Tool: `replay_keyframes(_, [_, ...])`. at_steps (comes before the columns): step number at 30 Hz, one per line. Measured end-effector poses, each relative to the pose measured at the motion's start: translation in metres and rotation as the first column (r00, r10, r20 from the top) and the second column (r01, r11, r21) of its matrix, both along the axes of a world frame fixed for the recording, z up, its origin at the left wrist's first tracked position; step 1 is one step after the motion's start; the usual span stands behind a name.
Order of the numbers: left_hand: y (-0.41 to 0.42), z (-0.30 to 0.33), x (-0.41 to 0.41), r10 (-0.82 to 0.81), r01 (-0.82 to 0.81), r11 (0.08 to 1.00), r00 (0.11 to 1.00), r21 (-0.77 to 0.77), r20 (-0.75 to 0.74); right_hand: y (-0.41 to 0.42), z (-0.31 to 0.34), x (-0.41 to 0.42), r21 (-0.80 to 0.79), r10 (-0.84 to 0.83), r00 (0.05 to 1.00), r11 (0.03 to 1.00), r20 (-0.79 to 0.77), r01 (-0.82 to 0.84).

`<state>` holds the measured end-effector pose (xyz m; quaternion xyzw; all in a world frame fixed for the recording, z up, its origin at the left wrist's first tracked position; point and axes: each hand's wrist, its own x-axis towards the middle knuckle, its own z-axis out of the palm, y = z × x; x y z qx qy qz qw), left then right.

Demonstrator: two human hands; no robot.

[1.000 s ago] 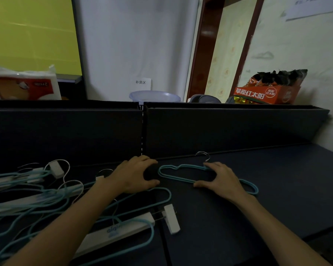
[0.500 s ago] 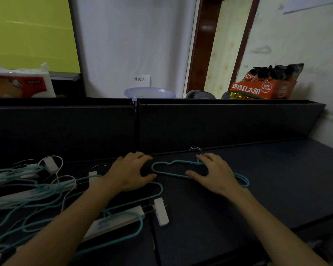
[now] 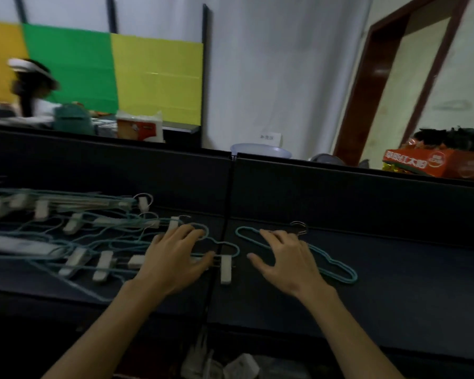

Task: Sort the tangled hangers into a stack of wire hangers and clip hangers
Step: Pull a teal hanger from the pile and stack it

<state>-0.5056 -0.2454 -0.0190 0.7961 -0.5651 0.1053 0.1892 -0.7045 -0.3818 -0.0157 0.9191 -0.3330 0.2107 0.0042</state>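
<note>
A teal wire hanger (image 3: pixel 337 265) lies alone on the right half of the dark table (image 3: pixel 408 291), its metal hook (image 3: pixel 299 227) toward the back panel. My right hand (image 3: pixel 288 261) lies spread on its left part, fingers straight. A tangled pile of teal wire hangers and white clip hangers (image 3: pixel 66 242) covers the left half. My left hand (image 3: pixel 173 255) rests flat on the pile's right end, fingers straight, over a wire loop and beside a white clip (image 3: pixel 226 269).
A dark partition panel (image 3: pixel 340 198) runs along the back of the table. Behind it stand a tissue pack (image 3: pixel 140 128), a pale basin (image 3: pixel 260 151) and an orange snack box (image 3: pixel 416 161). A person (image 3: pixel 34 88) sits at the far left. Bags lie below the table's front edge.
The camera swung left and up, bringing more of the pile and the room into view. My left hand has slid onto the pile's right end; my right hand stays on the lone wire hanger.
</note>
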Motion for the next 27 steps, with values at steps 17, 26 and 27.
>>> replay_keyframes(17, [0.271,-0.042,0.029,0.556,-0.55,0.822,0.831,0.145,0.0,0.204,-0.035,0.116,0.053,0.567,0.824,0.823,-0.004,-0.566])
replay_keyframes(26, [0.359,-0.054,0.146,0.571,-0.563,0.814,0.821,0.146,-0.015,0.276,-0.029,0.231,0.038,0.586,0.81,0.81,-0.013,-0.586])
replay_keyframes(27, [0.366,-0.055,0.16,0.571,-0.564,0.814,0.82,0.142,-0.018,0.283,-0.029,0.242,0.043,0.582,0.813,0.813,-0.012,-0.581])
